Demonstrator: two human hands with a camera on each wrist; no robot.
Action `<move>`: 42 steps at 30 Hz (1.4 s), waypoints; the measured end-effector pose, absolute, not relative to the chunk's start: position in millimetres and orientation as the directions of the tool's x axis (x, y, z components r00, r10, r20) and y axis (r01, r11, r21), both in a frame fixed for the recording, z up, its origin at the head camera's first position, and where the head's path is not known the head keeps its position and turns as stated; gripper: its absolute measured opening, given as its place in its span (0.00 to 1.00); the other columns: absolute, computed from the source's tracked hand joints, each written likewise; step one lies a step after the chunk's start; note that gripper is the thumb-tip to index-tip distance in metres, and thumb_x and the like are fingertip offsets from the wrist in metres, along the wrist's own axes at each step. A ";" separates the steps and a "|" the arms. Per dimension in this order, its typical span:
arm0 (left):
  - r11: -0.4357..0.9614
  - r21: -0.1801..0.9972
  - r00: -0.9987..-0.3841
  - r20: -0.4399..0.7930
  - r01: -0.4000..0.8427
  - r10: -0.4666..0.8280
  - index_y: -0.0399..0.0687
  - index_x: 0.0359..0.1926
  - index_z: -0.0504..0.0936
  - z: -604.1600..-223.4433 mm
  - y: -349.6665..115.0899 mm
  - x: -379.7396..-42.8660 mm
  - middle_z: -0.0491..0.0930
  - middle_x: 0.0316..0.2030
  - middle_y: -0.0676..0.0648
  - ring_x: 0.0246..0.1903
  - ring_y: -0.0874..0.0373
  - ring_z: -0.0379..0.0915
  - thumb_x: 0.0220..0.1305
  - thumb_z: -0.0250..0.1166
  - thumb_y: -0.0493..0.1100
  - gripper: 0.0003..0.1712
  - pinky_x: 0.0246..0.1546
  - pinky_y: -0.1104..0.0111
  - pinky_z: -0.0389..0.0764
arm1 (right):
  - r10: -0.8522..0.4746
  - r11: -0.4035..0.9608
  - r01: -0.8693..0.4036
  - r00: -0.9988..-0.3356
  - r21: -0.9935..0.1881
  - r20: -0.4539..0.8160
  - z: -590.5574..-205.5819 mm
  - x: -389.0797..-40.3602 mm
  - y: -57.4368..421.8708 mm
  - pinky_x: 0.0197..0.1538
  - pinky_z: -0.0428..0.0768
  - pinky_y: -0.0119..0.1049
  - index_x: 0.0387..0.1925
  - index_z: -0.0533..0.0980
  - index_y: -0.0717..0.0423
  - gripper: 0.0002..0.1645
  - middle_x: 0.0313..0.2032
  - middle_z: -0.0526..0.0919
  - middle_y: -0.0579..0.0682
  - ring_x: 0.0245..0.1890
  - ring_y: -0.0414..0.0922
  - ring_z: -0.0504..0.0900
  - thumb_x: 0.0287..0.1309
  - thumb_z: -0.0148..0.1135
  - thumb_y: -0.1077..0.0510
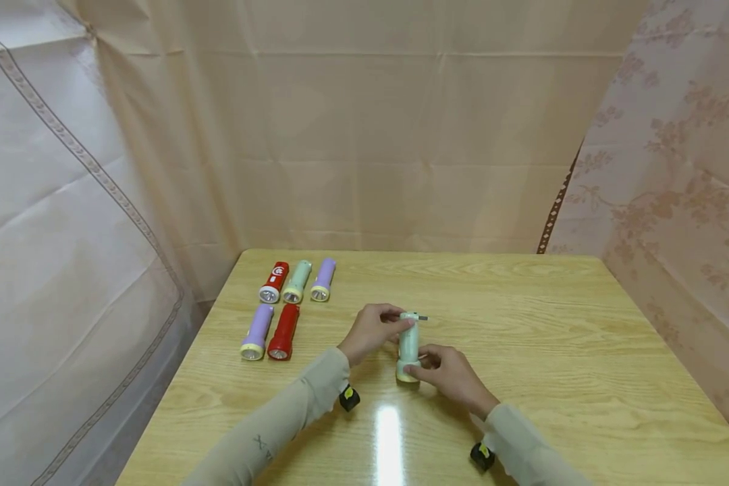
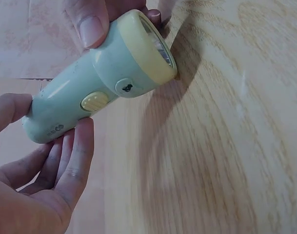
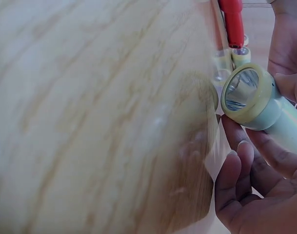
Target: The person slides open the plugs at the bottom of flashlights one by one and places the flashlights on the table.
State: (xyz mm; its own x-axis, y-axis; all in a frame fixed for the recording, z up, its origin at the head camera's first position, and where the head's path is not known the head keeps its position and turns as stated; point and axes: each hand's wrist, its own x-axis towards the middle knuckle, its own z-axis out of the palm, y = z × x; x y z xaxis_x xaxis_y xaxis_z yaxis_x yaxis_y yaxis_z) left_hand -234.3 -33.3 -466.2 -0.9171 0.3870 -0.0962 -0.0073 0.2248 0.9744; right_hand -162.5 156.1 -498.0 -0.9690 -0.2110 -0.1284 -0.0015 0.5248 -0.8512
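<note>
A pale green flashlight (image 1: 409, 347) with a cream-yellow lens rim is held between both hands over the middle of the table, lens end toward me. My left hand (image 1: 370, 332) pinches its tail end, where a small dark piece sticks out sideways. Around the lens end, my right hand (image 1: 455, 376) grips with thumb and fingers. In the left wrist view, a ribbed yellow switch shows on the flashlight (image 2: 65, 97), with its rim low over the wood. The right wrist view shows the reflector of the flashlight (image 3: 242, 90); whether the rim touches the table I cannot tell.
At the table's left lie more flashlights in two rows: a red-and-white one (image 1: 275, 282), a green one (image 1: 298, 281) and a purple one (image 1: 323, 279) behind, another purple one (image 1: 258, 332) and a red one (image 1: 284, 332) nearer. Cloth hangs behind the wooden table (image 1: 553, 364).
</note>
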 end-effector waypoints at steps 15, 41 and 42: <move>0.218 0.974 -0.912 -0.145 -0.063 0.384 0.42 0.51 0.79 -469.8 -30.9 -237.4 0.79 0.40 0.46 0.36 0.54 0.79 0.56 0.71 0.52 0.26 0.40 0.55 0.83 | -0.194 0.515 0.035 -0.968 -0.857 -0.156 -499.0 -164.6 156.4 0.40 0.80 0.38 0.49 0.78 0.54 0.33 0.37 0.84 0.44 0.37 0.41 0.81 0.49 0.68 0.36; 0.104 0.986 -0.916 -0.159 -0.130 0.368 0.40 0.46 0.81 -468.2 45.2 -261.3 0.81 0.36 0.50 0.36 0.55 0.79 0.55 0.72 0.48 0.22 0.40 0.56 0.83 | -0.048 0.608 0.097 -0.986 -0.788 -0.158 -487.3 -170.9 212.7 0.44 0.80 0.43 0.51 0.78 0.52 0.35 0.41 0.83 0.46 0.43 0.44 0.80 0.50 0.64 0.31; 0.098 0.986 -0.917 -0.163 -0.136 0.365 0.41 0.46 0.81 -468.0 48.4 -262.5 0.81 0.36 0.50 0.36 0.55 0.79 0.55 0.72 0.48 0.22 0.40 0.56 0.83 | -0.042 0.613 0.100 -0.986 -0.784 -0.158 -486.1 -171.6 215.2 0.44 0.80 0.43 0.51 0.78 0.52 0.36 0.42 0.83 0.46 0.43 0.44 0.80 0.50 0.64 0.31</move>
State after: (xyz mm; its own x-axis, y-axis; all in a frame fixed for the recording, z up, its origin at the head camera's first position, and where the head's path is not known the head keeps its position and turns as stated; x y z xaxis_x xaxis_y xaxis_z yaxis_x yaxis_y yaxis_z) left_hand -262.5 48.4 -468.0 -0.9165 0.3654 -0.1626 -0.1357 0.0983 0.9859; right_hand -171.6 215.2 -486.1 -0.9865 -0.0419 -0.1583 0.0997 0.6131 -0.7837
